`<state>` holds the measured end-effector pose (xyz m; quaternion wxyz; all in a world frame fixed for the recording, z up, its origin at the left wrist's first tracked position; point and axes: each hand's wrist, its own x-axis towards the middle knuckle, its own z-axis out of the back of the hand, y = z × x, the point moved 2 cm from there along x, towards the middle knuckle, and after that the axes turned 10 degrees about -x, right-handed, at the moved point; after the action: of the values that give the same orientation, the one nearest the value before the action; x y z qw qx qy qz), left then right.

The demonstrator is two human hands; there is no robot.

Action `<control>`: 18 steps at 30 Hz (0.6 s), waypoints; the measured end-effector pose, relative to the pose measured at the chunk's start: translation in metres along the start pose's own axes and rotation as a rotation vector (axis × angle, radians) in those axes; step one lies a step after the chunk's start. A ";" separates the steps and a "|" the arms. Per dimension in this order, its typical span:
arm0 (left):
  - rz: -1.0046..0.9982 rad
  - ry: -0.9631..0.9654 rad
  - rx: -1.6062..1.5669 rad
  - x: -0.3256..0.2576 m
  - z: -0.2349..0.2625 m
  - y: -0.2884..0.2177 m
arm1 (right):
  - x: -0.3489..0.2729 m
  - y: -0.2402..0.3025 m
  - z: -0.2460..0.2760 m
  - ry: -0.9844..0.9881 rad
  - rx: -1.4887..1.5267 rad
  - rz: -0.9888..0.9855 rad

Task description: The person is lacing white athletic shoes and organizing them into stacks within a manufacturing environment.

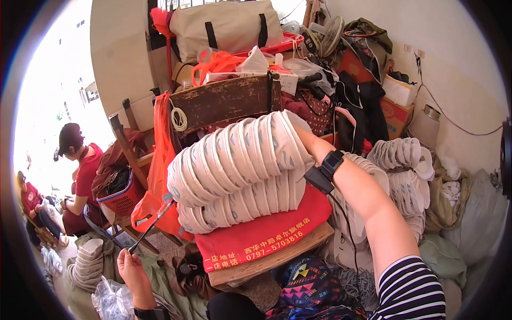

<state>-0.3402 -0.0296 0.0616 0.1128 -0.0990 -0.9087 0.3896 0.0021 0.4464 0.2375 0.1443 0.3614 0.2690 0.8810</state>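
Two rows of nested off-white fabric pieces with blue marks, one row (229,154) above the other (250,200), lie on a red cloth (314,213) spread over a wooden stool (272,256). My left hand (132,273), low and left of them, is closed in a pinch on the dark end of a thin grey cord (154,223). That cord stretches up to the left end of the rows. My right hand (305,137) reaches around the far right end of the upper row; its fingers are hidden behind the pieces.
More stacked pieces (405,186) stand at the right, others (88,265) on the floor at left. A wooden chair (224,101) with bags is behind the stool; a red plastic bag (162,160) hangs beside it. Two people (85,181) sit at far left.
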 end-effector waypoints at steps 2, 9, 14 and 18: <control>0.001 0.034 -0.002 -0.002 0.000 -0.004 | -0.009 0.002 0.001 -0.011 -0.031 0.055; 0.027 0.064 0.044 -0.008 -0.001 -0.008 | -0.049 0.011 -0.012 0.061 0.801 -0.363; 0.025 0.040 0.052 -0.013 -0.007 -0.009 | -0.092 0.039 0.009 -0.023 1.274 -0.624; 0.055 0.037 0.025 -0.009 0.000 -0.011 | -0.091 0.049 0.002 0.134 0.497 -0.354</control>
<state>-0.3325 -0.0399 0.0685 0.1199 -0.1296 -0.8985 0.4019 0.0636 0.3665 0.2162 0.1846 0.2745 0.5437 0.7714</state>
